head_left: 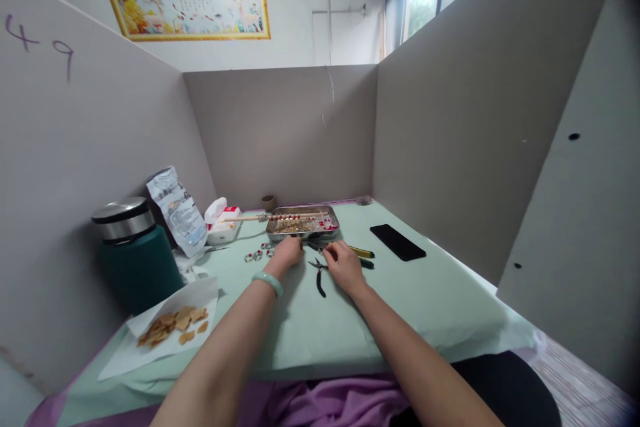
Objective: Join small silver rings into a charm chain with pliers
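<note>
My left hand (289, 253), with a pale green bangle (269, 283) on the wrist, is closed near the front edge of a metal tray (303, 237). What its fingers hold, if anything, is hidden. Some way to the right, my right hand (345, 265) is pinched, and a tiny thing at its fingertips is too small to name. Small pliers with black handles (320, 280) lie just below it. Yellow-handled pliers (363, 253) lie behind the right hand, partly covered by it. Several small silver rings with red beads (258, 255) lie left of my left hand.
Beads fill the tray, with a beaded stick (245, 218) across it. On the left stand a green flask (135, 260), a foil pouch (178, 210), a tissue pack (223, 230) and chips (173, 325) on paper. A black phone (397, 242) lies right. Grey partitions (280, 133) enclose the table.
</note>
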A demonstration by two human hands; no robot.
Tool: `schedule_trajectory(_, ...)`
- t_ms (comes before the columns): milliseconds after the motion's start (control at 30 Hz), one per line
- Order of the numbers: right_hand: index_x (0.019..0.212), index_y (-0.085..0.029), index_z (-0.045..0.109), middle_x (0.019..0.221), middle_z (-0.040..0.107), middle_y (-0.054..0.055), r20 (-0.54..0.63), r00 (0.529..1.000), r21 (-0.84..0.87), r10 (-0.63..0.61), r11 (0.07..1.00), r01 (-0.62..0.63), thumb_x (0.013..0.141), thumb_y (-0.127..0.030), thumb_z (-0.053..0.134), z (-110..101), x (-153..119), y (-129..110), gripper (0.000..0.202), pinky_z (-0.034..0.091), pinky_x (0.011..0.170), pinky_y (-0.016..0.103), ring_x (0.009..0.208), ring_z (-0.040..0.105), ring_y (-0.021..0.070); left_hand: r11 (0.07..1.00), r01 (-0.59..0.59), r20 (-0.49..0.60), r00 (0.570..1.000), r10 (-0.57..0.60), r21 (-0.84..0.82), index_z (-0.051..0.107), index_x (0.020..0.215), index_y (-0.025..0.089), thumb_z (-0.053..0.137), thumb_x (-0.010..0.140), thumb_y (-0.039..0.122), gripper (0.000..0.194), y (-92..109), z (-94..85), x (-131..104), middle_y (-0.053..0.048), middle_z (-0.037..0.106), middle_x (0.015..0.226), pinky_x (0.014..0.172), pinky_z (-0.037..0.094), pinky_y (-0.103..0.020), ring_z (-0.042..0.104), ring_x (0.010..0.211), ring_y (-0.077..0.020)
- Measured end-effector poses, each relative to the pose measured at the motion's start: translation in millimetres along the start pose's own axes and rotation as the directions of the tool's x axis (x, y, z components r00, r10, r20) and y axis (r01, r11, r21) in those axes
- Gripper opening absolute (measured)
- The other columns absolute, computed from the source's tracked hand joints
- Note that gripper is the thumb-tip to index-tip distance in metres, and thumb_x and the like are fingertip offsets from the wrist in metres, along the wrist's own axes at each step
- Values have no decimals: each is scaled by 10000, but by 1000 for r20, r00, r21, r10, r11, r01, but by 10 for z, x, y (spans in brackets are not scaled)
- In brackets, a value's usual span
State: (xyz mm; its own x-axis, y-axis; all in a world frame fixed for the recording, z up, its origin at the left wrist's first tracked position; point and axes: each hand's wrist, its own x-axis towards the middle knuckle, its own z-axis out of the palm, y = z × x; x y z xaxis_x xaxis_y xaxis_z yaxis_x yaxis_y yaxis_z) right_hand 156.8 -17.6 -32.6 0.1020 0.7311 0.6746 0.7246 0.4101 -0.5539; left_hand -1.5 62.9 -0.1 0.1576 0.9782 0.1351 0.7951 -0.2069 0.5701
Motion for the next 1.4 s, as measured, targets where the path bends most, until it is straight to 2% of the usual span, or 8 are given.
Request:
schedule_trajectory(200,724,-184,602,769,587,42,-9,1000,46,7,999,-6,809,-261,479,19,11,5,169,402,680,268,713,542,157,1000,-1,49,999,0,25,539,424,181,645,480,15,205,132,-114,-149,-116,592,532,780,441,-392,616,846,-330)
schedule_trajectory(300,727,-180,596,768,583,44,-19,1000,123,-13,992,16,820,-269,473,3,17,-18,178,408,670,267,712,540,159,985,-66,31,997,72,-156,596,531,174,639,548,53,129,257,-164,-320,-84,619,601,690,476,-342,631,760,-262)
schedule_trajectory(500,729,-180,593,753,572,34,-8,1000,139,-13,990,14,829,-285,480,-32,7,-65,184,410,654,261,680,531,147,607,79,145,988,61,-791,618,795,111,675,648,173,170,384,-14,-620,-81,638,763,575,514,-292,609,604,-143)
schedule_trajectory(767,777,-191,600,831,605,57,-3,999,-14,-36,999,36,898,-298,390,-40,-16,-63,265,381,724,276,798,547,170,385,132,146,989,8,-913,582,767,129,676,696,210,143,198,74,-605,-84,637,788,586,530,-282,622,615,-139)
schedule_trajectory(933,747,-195,616,809,606,67,233,966,-218,-113,962,165,821,-513,498,-48,-96,-80,347,340,734,315,840,511,210,242,191,190,981,-28,-951,538,730,128,630,722,151,96,118,71,-550,-89,641,799,571,525,-271,633,623,-144)
schedule_trajectory(1033,864,-198,620,881,604,69,318,940,-255,-127,943,214,720,-545,601,-32,-141,-78,377,323,748,333,879,497,231,219,179,170,984,-60,-959,543,764,129,626,725,154,95,99,46,-541,-83,641,793,554,520,-263,631,627,-146)
schedule_trajectory(1167,873,-193,609,890,600,66,313,946,-285,-89,941,182,737,-310,597,-1,-158,-54,180,312,748,327,882,497,220,242,162,151,986,-66,-957,562,833,127,645,711,170,154,86,33,-539,-70,635,787,516,493,-232,604,591,-118)
schedule_trajectory(1400,803,-182,592,838,600,54,83,990,-17,-113,993,115,835,-284,487,-32,-58,-82,150,361,756,297,843,520,186,300,170,169,985,-29,-939,596,803,144,734,614,208,242,123,79,-571,-22,594,704,489,442,-206,551,549,-89)
